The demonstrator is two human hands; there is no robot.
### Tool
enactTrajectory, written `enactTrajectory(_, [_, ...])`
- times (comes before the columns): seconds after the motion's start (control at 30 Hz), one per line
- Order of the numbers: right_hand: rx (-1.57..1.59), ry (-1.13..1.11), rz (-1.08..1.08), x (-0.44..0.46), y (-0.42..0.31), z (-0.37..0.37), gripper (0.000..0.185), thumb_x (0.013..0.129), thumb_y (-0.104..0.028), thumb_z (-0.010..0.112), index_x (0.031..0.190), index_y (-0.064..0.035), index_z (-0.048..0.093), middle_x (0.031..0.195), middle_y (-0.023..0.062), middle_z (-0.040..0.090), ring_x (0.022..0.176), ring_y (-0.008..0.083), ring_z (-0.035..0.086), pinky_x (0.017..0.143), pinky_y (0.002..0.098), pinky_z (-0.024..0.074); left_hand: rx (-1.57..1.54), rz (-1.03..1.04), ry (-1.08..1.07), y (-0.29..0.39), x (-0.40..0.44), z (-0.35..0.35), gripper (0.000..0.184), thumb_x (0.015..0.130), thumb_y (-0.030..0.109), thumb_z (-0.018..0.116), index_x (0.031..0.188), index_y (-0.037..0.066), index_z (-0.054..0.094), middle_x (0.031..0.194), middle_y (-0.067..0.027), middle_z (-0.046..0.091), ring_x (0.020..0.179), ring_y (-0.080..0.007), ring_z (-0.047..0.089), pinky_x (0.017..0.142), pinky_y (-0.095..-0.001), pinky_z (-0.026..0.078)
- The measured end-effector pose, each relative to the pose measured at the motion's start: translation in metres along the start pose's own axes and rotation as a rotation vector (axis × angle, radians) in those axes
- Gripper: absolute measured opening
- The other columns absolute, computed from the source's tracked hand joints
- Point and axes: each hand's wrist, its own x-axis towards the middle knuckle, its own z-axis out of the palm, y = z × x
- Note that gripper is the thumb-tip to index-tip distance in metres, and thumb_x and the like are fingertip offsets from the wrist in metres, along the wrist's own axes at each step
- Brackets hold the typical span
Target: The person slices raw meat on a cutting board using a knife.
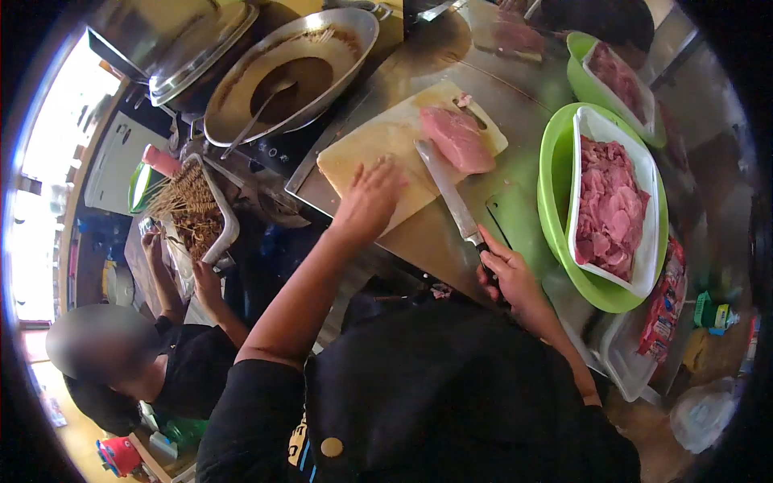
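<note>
A slab of raw meat [456, 138] rests on the pale cutting board [346, 157], toward its far right part. My right hand [511, 275] grips the black handle of a large knife [449, 191], whose blade lies across the board's right edge with its tip near the meat. My left hand [373, 197] is over the left part of the board, palm down with fingers stretched out and slightly blurred; nothing shows in it. Small scraps sit by the board's handle hole. Right of the knife, a white tray [576, 201] of sliced raw meat [613, 211] stands in a green basin [550, 173].
A wok [211, 121] with brown sauce and a ladle [259, 115] stands at the back left. At left, a co-worker's hands [208, 283] touch a tray of skewers [201, 221]. Farther right are another green basin [576, 50] and a red packet [664, 310].
</note>
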Motion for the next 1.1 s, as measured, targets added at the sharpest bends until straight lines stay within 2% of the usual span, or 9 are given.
enactTrajectory(0.1, [0.031, -0.01, 0.022, -0.006, 0.005, -0.001, 0.049, 0.094, -0.016, 0.046, 0.142, -0.0152, 0.034, 0.065, 0.0025, 0.049, 0.048, 0.0095, 0.041, 0.043, 0.0229, 0.035, -0.034, 0.076, -0.052, -0.002, 0.003, 0.007, 0.031, 0.082, 0.017, 0.058, 0.112, 0.01, 0.058, 0.115, -0.0116, 0.058, 0.112, -0.0299, 0.052, 0.095, -0.0394, 0.043])
enactTrajectory(0.33, [0.116, 0.002, 0.053, -0.012, 0.013, -0.004, 0.051, 0.094, -0.014, 0.045, 0.143, -0.0167, 0.031, 0.066, 0.0018, 0.049, 0.047, 0.0096, 0.041, 0.044, 0.0223, 0.0358, -0.409, -0.543, -0.128, -0.015, 0.037, -0.007, 0.023, 0.085, 0.009, 0.048, 0.104, 0.013, 0.061, 0.096, -0.0069, 0.065, 0.086, -0.0245, 0.062, 0.071, -0.0325, 0.052])
enactTrajectory(0.37, [0.119, 0.007, 0.049, -0.013, 0.013, -0.005, 0.051, 0.094, -0.014, 0.045, 0.143, -0.017, 0.031, 0.065, 0.0016, 0.049, 0.048, 0.0095, 0.041, 0.044, 0.0224, 0.036, -0.731, -0.593, -0.274, -0.032, 0.041, -0.008, 0.027, 0.088, 0.009, 0.042, 0.108, 0.005, 0.059, 0.095, -0.0073, 0.064, 0.084, -0.0186, 0.063, 0.073, -0.0294, 0.051])
enactTrajectory(0.5, [0.113, 0.011, 0.047, -0.014, 0.019, -0.009, 0.051, 0.094, -0.013, 0.045, 0.143, -0.0176, 0.031, 0.064, 0.0011, 0.049, 0.048, 0.0092, 0.042, 0.044, 0.0229, 0.0368, -1.72, -0.81, -0.075, -0.022, 0.041, -0.021, 0.022, 0.09, 0.012, 0.045, 0.102, -0.001, 0.058, 0.093, -0.0082, 0.063, 0.084, -0.0172, 0.061, 0.075, -0.0298, 0.05])
enactTrajectory(0.7, [0.077, 0.0, 0.041, -0.014, 0.029, -0.013, 0.052, 0.094, -0.013, 0.045, 0.144, -0.0173, 0.03, 0.063, 0.0008, 0.049, 0.048, 0.009, 0.043, 0.045, 0.023, 0.0378, -1.42, -0.638, -0.052, -0.021, 0.044, -0.025, 0.025, 0.094, 0.02, 0.052, 0.107, 0.0, 0.059, 0.092, -0.0078, 0.062, 0.08, -0.0134, 0.06, 0.067, -0.0276, 0.051])
enactTrajectory(0.8, [0.073, -0.017, 0.024, -0.013, 0.027, -0.014, 0.052, 0.094, -0.014, 0.045, 0.144, -0.0171, 0.029, 0.064, 0.0008, 0.05, 0.048, 0.0091, 0.043, 0.045, 0.0231, 0.0379, -0.775, -0.656, -0.002, -0.013, 0.051, -0.043, 0.028, 0.092, 0.021, 0.054, 0.109, -0.001, 0.059, 0.098, -0.0098, 0.065, 0.086, -0.0205, 0.063, 0.073, -0.0325, 0.052])
enactTrajectory(1.0, [0.068, -0.017, 0.018, -0.012, 0.019, -0.011, 0.052, 0.094, -0.015, 0.046, 0.143, -0.0164, 0.03, 0.064, 0.0015, 0.05, 0.047, 0.0093, 0.043, 0.044, 0.0231, 0.0376, -0.182, -0.078, -0.122, -0.004, 0.015, -0.007, 0.06, 0.083, 0.016, 0.058, 0.138, 0.005, 0.035, 0.134, -0.0236, 0.044, 0.128, -0.0411, 0.036, 0.102, -0.0541, 0.03])
enactTrajectory(1.03, [0.079, -0.031, 0.001, -0.011, 0.018, -0.012, 0.051, 0.094, -0.016, 0.046, 0.143, -0.0163, 0.031, 0.064, 0.0018, 0.05, 0.047, 0.0094, 0.042, 0.044, 0.023, 0.0375, -0.174, -0.186, -0.17, -0.005, 0.013, -0.008, 0.065, 0.083, 0.016, 0.056, 0.141, 0.005, 0.028, 0.143, -0.022, 0.031, 0.135, -0.038, 0.023, 0.108, -0.0539, 0.019])
enactTrajectory(1.1, [0.086, -0.016, 0.021, -0.01, 0.017, -0.012, 0.052, 0.094, -0.016, 0.046, 0.143, -0.0165, 0.031, 0.064, 0.002, 0.049, 0.047, 0.0095, 0.042, 0.044, 0.0229, 0.0375, -0.197, -0.297, -0.035, -0.019, 0.011, -0.004, 0.064, 0.084, 0.016, 0.055, 0.14, 0.004, 0.029, 0.142, -0.0215, 0.032, 0.134, -0.0382, 0.025, 0.107, -0.0544, 0.021])
